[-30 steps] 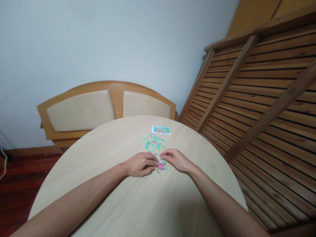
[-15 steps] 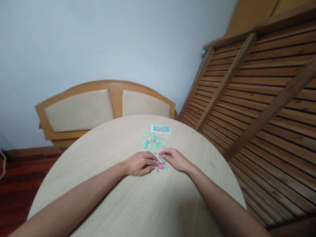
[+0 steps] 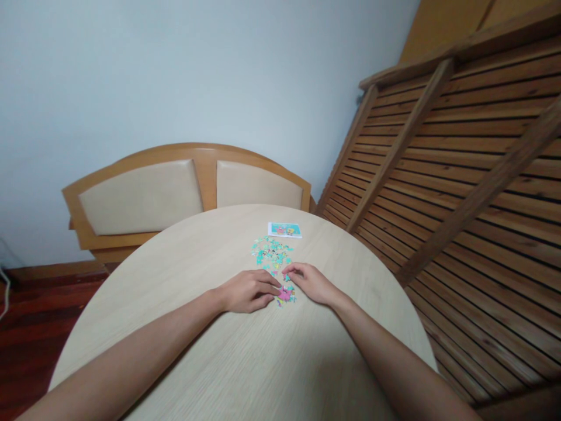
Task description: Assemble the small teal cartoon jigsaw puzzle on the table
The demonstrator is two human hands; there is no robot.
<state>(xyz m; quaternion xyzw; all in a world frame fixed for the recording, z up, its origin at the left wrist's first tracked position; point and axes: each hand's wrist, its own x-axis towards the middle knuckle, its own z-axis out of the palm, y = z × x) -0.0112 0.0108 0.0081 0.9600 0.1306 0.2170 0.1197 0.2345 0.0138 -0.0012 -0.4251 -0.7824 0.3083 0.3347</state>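
Note:
A small joined patch of jigsaw puzzle (image 3: 287,294), mostly pink with teal and yellow bits, lies on the round table (image 3: 197,362). My left hand (image 3: 249,290) rests beside it, fingers stretched out and their tips touching the patch's left side. Just above the patch, the thumb and fingertips of my right hand (image 3: 310,282) pinch a small teal and pink puzzle piece (image 3: 287,278), partly hidden by the fingers. A narrow gap separates this piece from the patch. Beyond both hands spreads a heap of loose puzzle pieces (image 3: 269,251), mostly teal.
Behind the heap lies a picture card (image 3: 284,230) with cartoon figures on teal. A headboard with pale padded panels (image 3: 140,196) stands past the table's far edge, against the wall. To the right leans a slatted wooden frame (image 3: 438,193), close to the table's edge.
The small piece at my right fingertips has come slightly away from the patch, leaving a gap. My left hand has stayed in place.

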